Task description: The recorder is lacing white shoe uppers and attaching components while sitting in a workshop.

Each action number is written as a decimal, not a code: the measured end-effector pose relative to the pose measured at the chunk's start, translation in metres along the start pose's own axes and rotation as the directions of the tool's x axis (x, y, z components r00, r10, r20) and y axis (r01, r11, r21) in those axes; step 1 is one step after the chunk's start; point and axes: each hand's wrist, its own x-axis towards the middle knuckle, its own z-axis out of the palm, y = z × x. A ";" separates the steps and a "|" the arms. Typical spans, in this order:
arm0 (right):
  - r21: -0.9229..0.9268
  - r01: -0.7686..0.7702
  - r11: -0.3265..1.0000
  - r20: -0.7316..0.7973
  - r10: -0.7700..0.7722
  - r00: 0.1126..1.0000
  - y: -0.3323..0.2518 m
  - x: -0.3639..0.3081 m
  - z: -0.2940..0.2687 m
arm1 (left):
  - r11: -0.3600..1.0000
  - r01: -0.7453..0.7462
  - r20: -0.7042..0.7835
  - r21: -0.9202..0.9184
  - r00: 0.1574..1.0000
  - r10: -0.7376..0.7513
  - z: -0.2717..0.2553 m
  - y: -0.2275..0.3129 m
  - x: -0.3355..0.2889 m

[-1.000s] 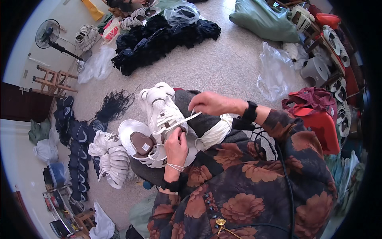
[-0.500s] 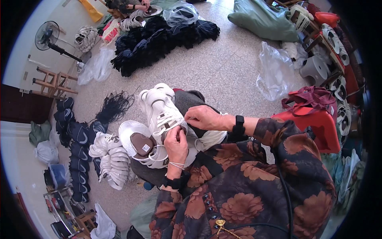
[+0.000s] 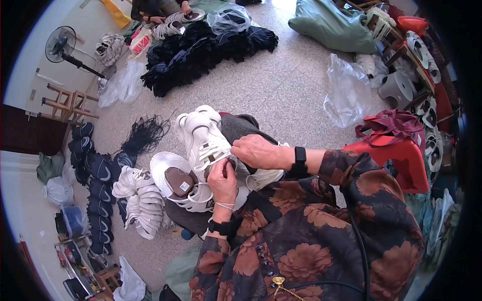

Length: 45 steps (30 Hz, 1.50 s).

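Observation:
A white sneaker upper with flat white laces across its front lies over my lap, toe pointing away. My left hand is closed at its opening, thumb and fingers pinching the edge by the brown lining. Beside the lace rows, on the right, my right hand is closed with the fingertips pressed together. What those fingertips pinch is too small to make out. Left of my left hand, another white shoe upper shows a brown inside with a small white label. A bundle of white laces hangs below my right wrist.
Stacked white uppers and dark uppers line the floor at left, near dark laces. Ahead lies a long dark pile; another person's hands work beyond it. A red stool stands at right, near a plastic bag.
My right hand has turned knuckles-up and shifted slightly toward the laces. My left hand stays at the shoe opening. The other person's hands at the far side have moved a little.

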 end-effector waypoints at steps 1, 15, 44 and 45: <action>0.020 -0.008 1.000 -0.011 0.008 1.000 -0.001 0.001 0.000 | 1.000 -0.004 0.000 0.001 1.000 0.004 0.000 0.000 0.000; 0.077 0.033 0.996 -0.075 -0.027 0.997 0.002 0.005 0.013 | 0.998 0.034 -0.007 -0.052 0.999 -0.035 0.000 -0.001 -0.002; -0.015 0.115 0.993 -0.284 -0.114 0.952 -0.029 0.023 0.006 | 0.963 0.195 0.183 0.184 0.956 -0.228 -0.081 0.013 -0.041; -0.103 0.140 0.985 -0.230 -0.160 0.960 -0.028 0.028 0.007 | 0.969 0.194 0.172 0.154 0.960 -0.220 -0.079 0.015 -0.039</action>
